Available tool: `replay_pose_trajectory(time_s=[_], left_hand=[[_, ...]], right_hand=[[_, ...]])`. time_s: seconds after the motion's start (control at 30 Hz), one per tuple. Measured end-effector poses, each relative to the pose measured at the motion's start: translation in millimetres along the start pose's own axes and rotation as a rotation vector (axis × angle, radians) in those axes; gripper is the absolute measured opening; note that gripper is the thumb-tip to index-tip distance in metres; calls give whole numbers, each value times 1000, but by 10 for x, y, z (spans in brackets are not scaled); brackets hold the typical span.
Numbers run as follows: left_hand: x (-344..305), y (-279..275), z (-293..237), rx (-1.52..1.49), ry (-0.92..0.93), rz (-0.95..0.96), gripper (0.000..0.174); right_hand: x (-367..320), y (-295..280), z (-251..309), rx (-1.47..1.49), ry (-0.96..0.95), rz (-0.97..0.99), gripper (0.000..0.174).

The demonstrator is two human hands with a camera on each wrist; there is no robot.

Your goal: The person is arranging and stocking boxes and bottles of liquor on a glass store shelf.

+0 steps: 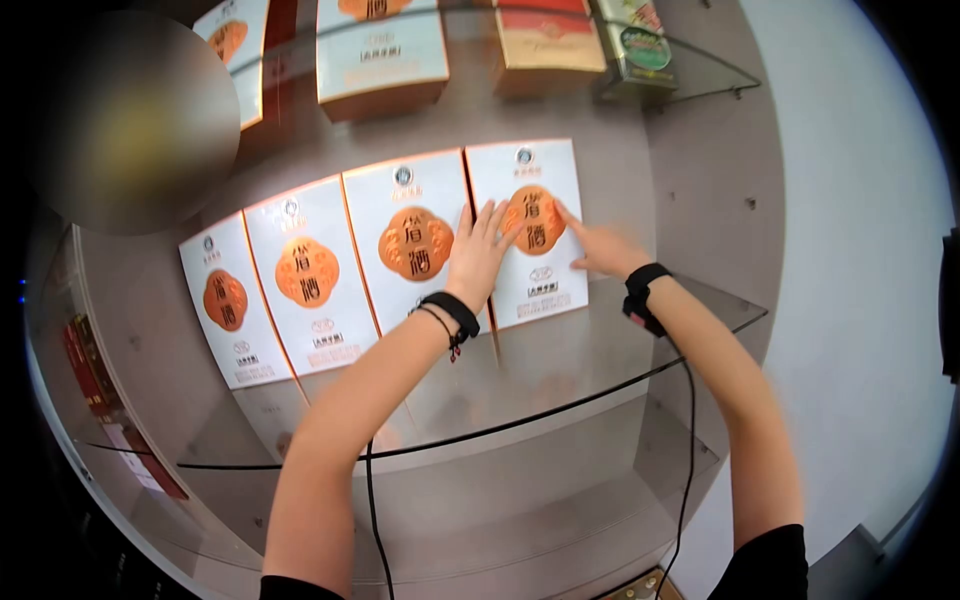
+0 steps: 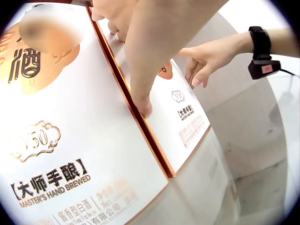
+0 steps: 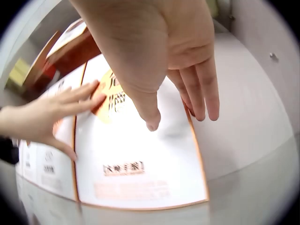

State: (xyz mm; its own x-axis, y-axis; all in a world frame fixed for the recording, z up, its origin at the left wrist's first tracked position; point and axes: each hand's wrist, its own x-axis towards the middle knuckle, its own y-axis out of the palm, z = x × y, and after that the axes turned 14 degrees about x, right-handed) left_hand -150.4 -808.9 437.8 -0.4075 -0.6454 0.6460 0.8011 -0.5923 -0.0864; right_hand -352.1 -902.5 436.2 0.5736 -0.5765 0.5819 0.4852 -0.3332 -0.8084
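Several white boxes with orange emblems stand side by side on a glass shelf. My left hand [image 1: 477,258] lies with fingers spread over the seam between the rightmost box [image 1: 558,290] and the box to its left [image 1: 385,185]; its thumb is at that seam in the left wrist view. At the right edge of the rightmost box is my right hand [image 1: 612,250], fingers extended along its side [image 3: 199,89] and thumb over the front. A narrow dark gap shows between these two boxes in the left wrist view.
More boxes [image 1: 385,70] stand on the glass shelf above, with a green one [image 1: 640,50] at its right. Below is another shelf level [image 1: 520,500]. Black cables [image 1: 690,450] hang near both forearms. The cabinet's side wall [image 1: 700,190] rises at the right.
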Motion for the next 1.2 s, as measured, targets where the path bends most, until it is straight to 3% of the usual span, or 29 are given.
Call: replay_pose_trajectory(time_s=[0.07, 0.1, 0.13, 0.17, 0.23, 0.37, 0.47, 0.53, 0.57, 0.63, 0.67, 0.73, 0.83, 0.97, 1.03, 1.07, 1.1, 1.2], left_hand=[[-63, -61, 70, -41, 28, 65, 95], [-84, -11, 86, -43, 0, 69, 104], [-114, -44, 153, -87, -78, 126, 107], [-161, -42, 212, -131, -147, 192, 110], [-223, 49, 295, -160, -183, 169, 113], [-305, 185, 256, -173, -100, 28, 112], [-295, 257, 162, -152, -40, -37, 107], [-289, 211, 154, -80, -23, -6, 101], [-285, 171, 158, -71, -26, -5, 101], [-274, 82, 163, 8, -8, 64, 99], [-269, 57, 153, 40, -12, 76, 95], [-238, 22, 153, 22, -23, 100, 93], [-151, -43, 138, -37, -21, 155, 82], [-123, -349, 149, -214, -40, 313, 68], [-243, -596, 181, -652, 56, 304, 66], [-390, -737, 169, -696, 6, -11, 49], [-557, -969, 232, -695, 10, 16, 49], [-1184, -1669, 494, -1060, -4, -213, 20]], right_hand=[[135, 326, -425, 543, -92, -157, 109], [107, 293, -367, 601, 86, -30, 106], [69, 356, -346, 452, -140, -139, 101], [93, 356, -379, 452, -152, -150, 101], [30, 230, -246, 543, -24, 54, 85], [42, 290, -240, 529, 10, 35, 73], [95, 378, -361, 592, -100, -13, 75], [96, 346, -291, 556, 69, 54, 75], [76, 294, -263, 559, 61, 50, 75], [-106, -20, 42, 530, 231, 319, 82], [-139, -80, 116, 527, 223, 306, 82], [-257, -190, 215, 389, 410, 458, 85], [-407, -216, 188, 378, 366, 468, 83], [-954, -803, 530, 208, 304, 556, 80], [-1193, -884, 501, 244, 269, 510, 80], [-1363, -956, 530, 381, 171, 450, 71], [-1557, -1024, 619, 522, 72, 393, 63], [-2207, -1084, 915, 859, -17, 244, 43]])
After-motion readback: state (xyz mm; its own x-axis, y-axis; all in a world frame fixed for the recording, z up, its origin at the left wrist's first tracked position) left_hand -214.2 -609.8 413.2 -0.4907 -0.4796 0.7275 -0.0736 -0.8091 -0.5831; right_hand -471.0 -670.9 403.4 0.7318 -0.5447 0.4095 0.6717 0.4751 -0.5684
